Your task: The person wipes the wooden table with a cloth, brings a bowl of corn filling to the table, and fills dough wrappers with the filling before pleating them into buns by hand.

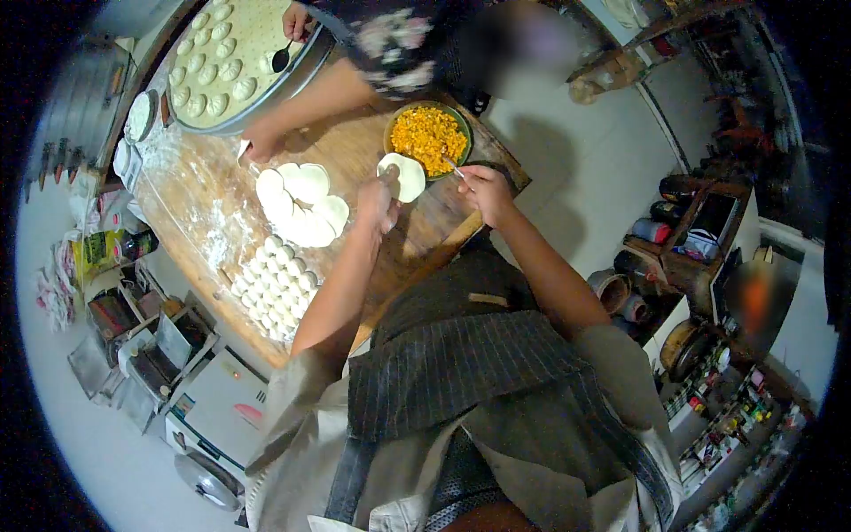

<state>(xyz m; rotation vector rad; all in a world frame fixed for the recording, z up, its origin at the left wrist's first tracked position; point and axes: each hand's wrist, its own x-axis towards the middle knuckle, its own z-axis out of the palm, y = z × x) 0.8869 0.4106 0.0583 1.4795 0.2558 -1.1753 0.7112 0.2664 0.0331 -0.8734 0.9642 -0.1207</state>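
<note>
A flat round dough wrapper (409,179) lies across the fingers of my left hand (378,202), beside the filling bowl. My right hand (486,190) is closed on the handle of a utensil (454,167), whose tip reaches the yellow-orange filling (429,135). The filling sits in a round green bowl (468,146) near the table's right corner. Left of my left hand, several flat wrappers (306,199) overlap on the floured wooden table (191,199). Below them are rows of small white dough pieces (273,285).
A large round steamer (253,105) with pleated buns (230,70) stands at the upper left. Across the table, a co-worker's hand (259,142) touches a wrapper, and their other hand (296,21) holds a black spoon (281,59). Shelves (696,235) stand at right.
</note>
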